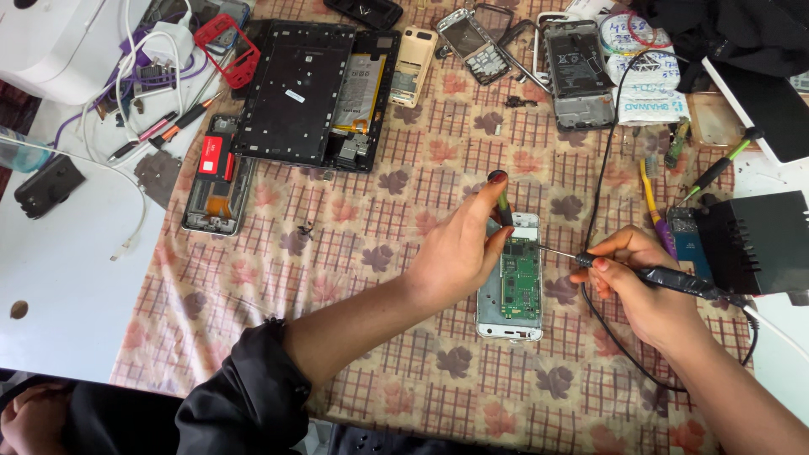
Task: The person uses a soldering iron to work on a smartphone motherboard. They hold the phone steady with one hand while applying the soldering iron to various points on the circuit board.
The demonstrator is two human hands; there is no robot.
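Observation:
An opened white phone (511,320) lies on the patterned cloth with its green circuit board (521,282) bare. My left hand (459,248) rests on the phone's upper left and pinches a thin dark tool (503,205) upright over the board. My right hand (636,278) grips a black soldering iron (674,281) like a pen. Its metal tip (552,250) reaches the board's upper right edge. The iron's black cable (602,324) loops across the cloth beneath my right hand.
A black soldering station (754,240) stands at the right edge. A large dismantled tablet frame (312,93), several opened phones (215,173) and tape rolls (640,50) lie along the far side. Screwdrivers (716,168) and cables (135,76) are scattered about.

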